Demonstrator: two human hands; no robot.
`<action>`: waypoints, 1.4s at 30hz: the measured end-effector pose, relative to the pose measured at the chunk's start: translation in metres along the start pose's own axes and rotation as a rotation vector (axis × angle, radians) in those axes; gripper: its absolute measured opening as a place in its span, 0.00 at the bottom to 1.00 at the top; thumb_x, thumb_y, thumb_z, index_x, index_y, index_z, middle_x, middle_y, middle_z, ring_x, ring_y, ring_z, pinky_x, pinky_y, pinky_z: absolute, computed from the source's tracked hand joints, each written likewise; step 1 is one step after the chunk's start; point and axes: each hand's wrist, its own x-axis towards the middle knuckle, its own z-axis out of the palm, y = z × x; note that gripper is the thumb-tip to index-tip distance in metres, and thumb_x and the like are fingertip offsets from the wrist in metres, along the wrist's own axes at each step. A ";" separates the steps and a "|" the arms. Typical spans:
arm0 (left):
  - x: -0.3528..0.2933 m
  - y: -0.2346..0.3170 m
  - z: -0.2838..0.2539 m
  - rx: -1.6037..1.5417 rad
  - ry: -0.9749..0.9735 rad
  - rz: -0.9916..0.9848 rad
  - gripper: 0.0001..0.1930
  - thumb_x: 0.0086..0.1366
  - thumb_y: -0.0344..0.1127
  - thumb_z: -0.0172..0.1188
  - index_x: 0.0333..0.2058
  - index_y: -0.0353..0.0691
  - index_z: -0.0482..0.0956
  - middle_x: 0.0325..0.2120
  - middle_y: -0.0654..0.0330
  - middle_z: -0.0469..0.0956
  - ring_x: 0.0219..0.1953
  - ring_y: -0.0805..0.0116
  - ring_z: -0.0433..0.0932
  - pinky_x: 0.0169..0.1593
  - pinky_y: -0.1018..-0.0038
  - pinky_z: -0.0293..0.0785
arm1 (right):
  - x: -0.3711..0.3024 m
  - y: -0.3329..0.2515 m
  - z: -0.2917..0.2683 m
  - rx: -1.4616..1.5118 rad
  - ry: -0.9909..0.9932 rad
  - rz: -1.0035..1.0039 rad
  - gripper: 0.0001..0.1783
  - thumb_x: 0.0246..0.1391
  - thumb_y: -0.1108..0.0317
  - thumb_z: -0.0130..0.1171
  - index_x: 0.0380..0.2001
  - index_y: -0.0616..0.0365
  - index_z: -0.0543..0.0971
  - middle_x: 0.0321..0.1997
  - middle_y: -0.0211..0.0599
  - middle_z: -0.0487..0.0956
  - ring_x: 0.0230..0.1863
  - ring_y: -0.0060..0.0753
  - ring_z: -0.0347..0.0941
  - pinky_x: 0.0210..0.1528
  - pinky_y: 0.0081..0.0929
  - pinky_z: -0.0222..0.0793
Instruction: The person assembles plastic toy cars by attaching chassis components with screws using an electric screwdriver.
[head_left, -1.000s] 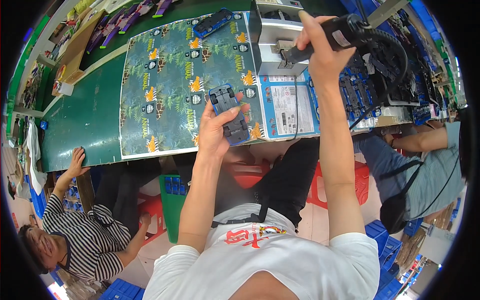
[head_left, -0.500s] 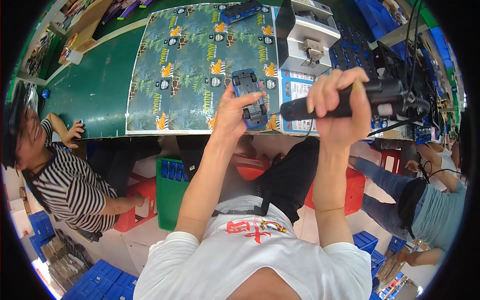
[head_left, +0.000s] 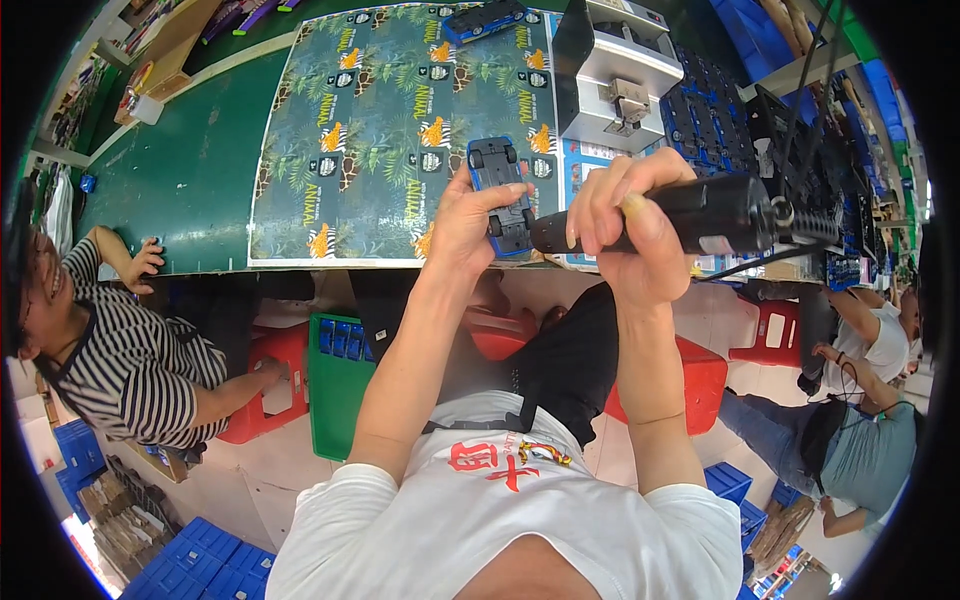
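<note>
My left hand point(head_left: 462, 222) is closed around a blue toy car point(head_left: 492, 178), which lies wheels up with its black underside facing me. Its thumb presses across the middle of the underside. In my right hand point(head_left: 640, 225) is a black electric screwdriver point(head_left: 715, 212), gripped near its front and held roughly level. The nose of the screwdriver meets the end of the car nearest me; the bit itself is hidden. A cable trails from its back end to the right.
A patterned sheet point(head_left: 380, 130) covers the green table point(head_left: 190, 190). Another blue car point(head_left: 485, 20) lies at the far edge. Right of the sheet stands a metal screw-feeding machine point(head_left: 600, 75), with rows of cars point(head_left: 705, 125) beyond. A person in stripes point(head_left: 150, 360) sits at left; a green crate point(head_left: 328, 420) is below.
My right hand has brought the screwdriver left and slightly down, so its nose now reaches the car. The left hand and car have stayed almost still. The striped person has shifted slightly.
</note>
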 end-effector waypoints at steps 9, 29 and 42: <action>0.004 0.002 0.001 0.005 -0.001 -0.025 0.25 0.54 0.18 0.62 0.52 0.37 0.71 0.44 0.51 0.80 0.42 0.59 0.82 0.45 0.62 0.81 | 0.000 -0.008 0.005 -0.012 -0.046 -0.003 0.12 0.55 0.65 0.59 0.33 0.60 0.69 0.21 0.35 0.70 0.19 0.27 0.67 0.23 0.28 0.69; 0.004 0.008 0.004 -0.054 0.033 -0.124 0.25 0.51 0.17 0.63 0.49 0.38 0.72 0.41 0.55 0.80 0.39 0.62 0.82 0.39 0.64 0.79 | -0.001 0.012 0.011 -0.093 -0.102 0.035 0.16 0.46 0.69 0.69 0.28 0.60 0.69 0.18 0.32 0.70 0.16 0.24 0.66 0.17 0.23 0.66; 0.004 0.007 0.002 -0.145 0.028 -0.115 0.23 0.52 0.18 0.62 0.49 0.35 0.72 0.42 0.54 0.80 0.42 0.62 0.81 0.44 0.64 0.79 | -0.001 0.011 0.008 -0.114 -0.088 -0.012 0.14 0.47 0.70 0.66 0.29 0.61 0.69 0.18 0.37 0.71 0.16 0.26 0.66 0.20 0.27 0.68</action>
